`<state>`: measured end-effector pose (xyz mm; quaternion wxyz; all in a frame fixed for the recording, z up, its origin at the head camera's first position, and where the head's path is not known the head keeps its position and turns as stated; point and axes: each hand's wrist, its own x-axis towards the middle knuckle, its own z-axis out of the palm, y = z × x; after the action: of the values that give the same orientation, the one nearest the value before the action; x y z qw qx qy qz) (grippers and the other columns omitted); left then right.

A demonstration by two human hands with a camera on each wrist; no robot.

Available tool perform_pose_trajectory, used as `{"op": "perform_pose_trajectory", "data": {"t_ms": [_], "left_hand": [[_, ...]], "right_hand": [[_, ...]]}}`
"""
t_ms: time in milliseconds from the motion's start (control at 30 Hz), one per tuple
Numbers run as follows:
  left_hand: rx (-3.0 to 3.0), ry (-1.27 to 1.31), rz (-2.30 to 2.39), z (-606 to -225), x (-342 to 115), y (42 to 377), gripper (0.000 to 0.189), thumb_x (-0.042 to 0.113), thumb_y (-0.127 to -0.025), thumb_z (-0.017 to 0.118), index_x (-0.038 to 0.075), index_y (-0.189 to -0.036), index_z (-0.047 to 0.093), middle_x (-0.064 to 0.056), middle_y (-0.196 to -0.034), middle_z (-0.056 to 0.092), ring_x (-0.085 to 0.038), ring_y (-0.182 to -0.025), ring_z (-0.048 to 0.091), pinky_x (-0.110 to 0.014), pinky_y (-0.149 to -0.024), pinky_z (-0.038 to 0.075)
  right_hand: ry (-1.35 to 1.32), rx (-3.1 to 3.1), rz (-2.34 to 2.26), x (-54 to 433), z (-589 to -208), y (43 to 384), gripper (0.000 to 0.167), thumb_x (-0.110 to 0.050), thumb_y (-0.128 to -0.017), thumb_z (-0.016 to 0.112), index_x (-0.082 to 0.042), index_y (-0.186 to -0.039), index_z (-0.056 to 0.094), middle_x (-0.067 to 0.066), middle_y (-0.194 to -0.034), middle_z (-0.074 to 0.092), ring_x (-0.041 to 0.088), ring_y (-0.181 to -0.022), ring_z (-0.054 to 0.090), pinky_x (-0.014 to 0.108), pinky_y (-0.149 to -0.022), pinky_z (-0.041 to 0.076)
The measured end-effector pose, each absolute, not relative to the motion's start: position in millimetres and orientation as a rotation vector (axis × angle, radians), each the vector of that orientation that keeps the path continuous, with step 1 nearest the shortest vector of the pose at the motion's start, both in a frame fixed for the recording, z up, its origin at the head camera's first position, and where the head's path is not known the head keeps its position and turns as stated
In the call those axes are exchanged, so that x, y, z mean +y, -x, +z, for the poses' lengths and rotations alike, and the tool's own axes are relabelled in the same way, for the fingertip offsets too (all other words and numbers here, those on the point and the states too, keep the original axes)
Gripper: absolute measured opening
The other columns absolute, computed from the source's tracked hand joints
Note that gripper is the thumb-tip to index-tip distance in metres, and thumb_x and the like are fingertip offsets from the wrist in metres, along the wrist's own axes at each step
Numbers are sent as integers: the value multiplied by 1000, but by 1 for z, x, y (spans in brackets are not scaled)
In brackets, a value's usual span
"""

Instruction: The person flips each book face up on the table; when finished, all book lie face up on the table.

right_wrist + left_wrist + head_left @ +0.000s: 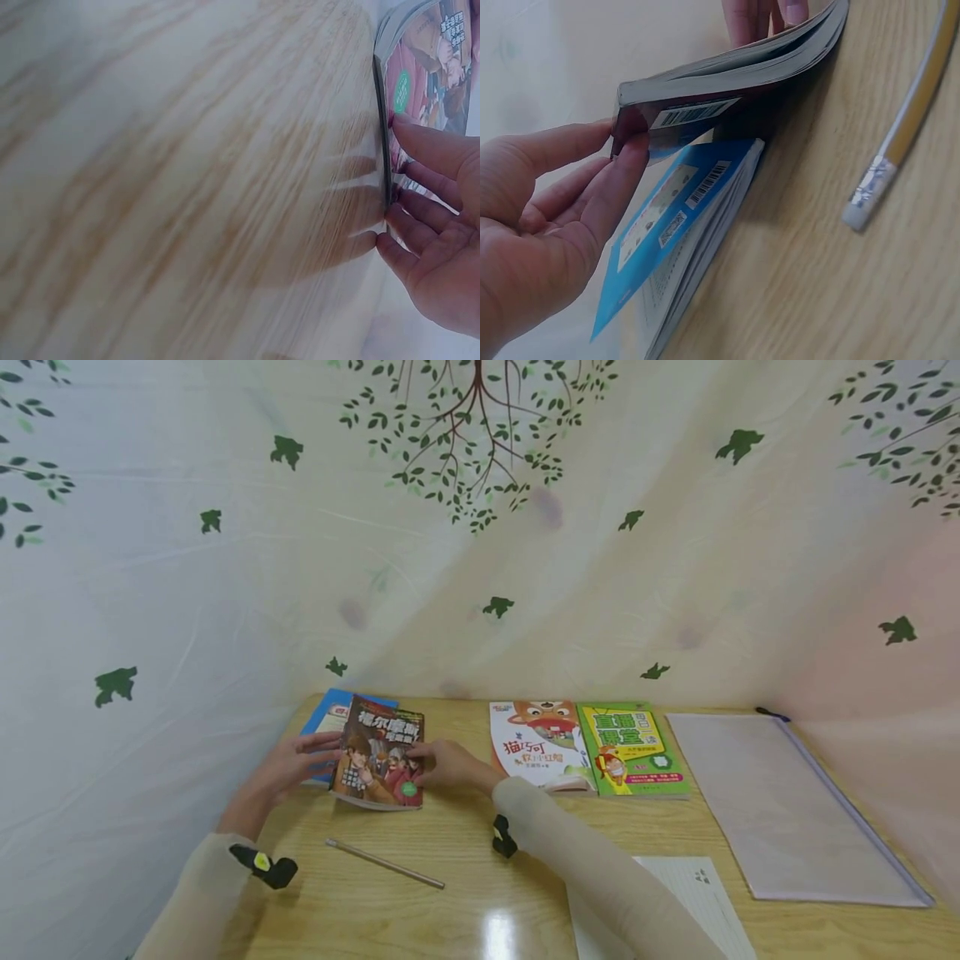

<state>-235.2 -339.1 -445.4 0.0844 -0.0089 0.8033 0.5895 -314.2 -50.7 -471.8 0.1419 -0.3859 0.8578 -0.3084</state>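
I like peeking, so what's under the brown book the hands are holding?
Part of a blue book and the wooden table. The brown book covers the rest, so I can't see what's there.

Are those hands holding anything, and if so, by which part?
Yes, the dark illustrated paperback: the left hand pinches its left edge, and the right hand grips its right edge, seen cover up.

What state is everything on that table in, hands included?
Dark book, tilted, left side raised
Left hand, pinching dark book's left edge
Right hand, holding its right edge
Blue book, cover slightly lifted
Pencil, lying flat
White book, front up
Green book, front up
Translucent pouch, spread flat
Lined paper, partly covered
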Motion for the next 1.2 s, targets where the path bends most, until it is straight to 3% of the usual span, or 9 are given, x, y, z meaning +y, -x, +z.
{"op": "perform_pose_trajectory", "data": {"t_ms": [100, 200, 333, 433, 800, 1200], "left_hand": [[2383, 50, 1770, -448, -339, 229, 71, 21, -99, 67, -3, -156, 34, -28, -160, 35, -14, -122, 63, -32, -104, 54], [2390, 30, 1735, -449, -339, 222, 74, 21, -97, 69, 0, -157, 32, -28, -160, 34, -24, -126, 61, -32, -103, 55], [2380, -16, 1707, -449, -341, 217, 76, 18, -97, 70, 1, -159, 29, -28, -163, 29, -43, -140, 47, -38, -105, 54], [2368, -45, 1695, -451, -340, 216, 77, 17, -97, 69, 1, -159, 28, -28, -164, 27, -49, -145, 37, -43, -107, 53], [2390, -26, 1729, -460, -321, 223, 72, 1, -94, 68, -5, -156, 33, -34, -157, 35, -49, -136, 49, -37, -97, 59], [2386, -32, 1641, -462, -300, 232, 84, -8, -86, 69, -1, -159, 27, -30, -162, 29, -49, -139, 45, -42, -100, 58]], "right_hand": [[1114, 2468, -892, -50, -472, 314, 50, -13, -91, 77, -8, -138, 64, 8, -154, 52, 28, -146, 45, 40, -122, 36], [1114, 2458, -906, -48, -471, 314, 50, -13, -90, 77, -8, -138, 64, 8, -154, 52, 30, -146, 44, 41, -123, 35], [1133, 2450, -912, -46, -471, 315, 49, -13, -90, 77, -7, -137, 64, 9, -153, 52, 30, -146, 45, 41, -123, 34], [1135, 2456, -894, -45, -472, 316, 48, -15, -91, 76, -7, -137, 64, 8, -153, 52, 29, -146, 45, 40, -123, 35], [1094, 2495, -858, -34, -469, 328, 48, -15, -91, 77, -4, -136, 64, 14, -151, 55, 31, -141, 50, 43, -121, 38], [1102, 2530, -758, -13, -468, 340, 47, -19, -95, 72, -7, -139, 62, 12, -156, 49, 33, -144, 47, 44, -121, 39]]}}
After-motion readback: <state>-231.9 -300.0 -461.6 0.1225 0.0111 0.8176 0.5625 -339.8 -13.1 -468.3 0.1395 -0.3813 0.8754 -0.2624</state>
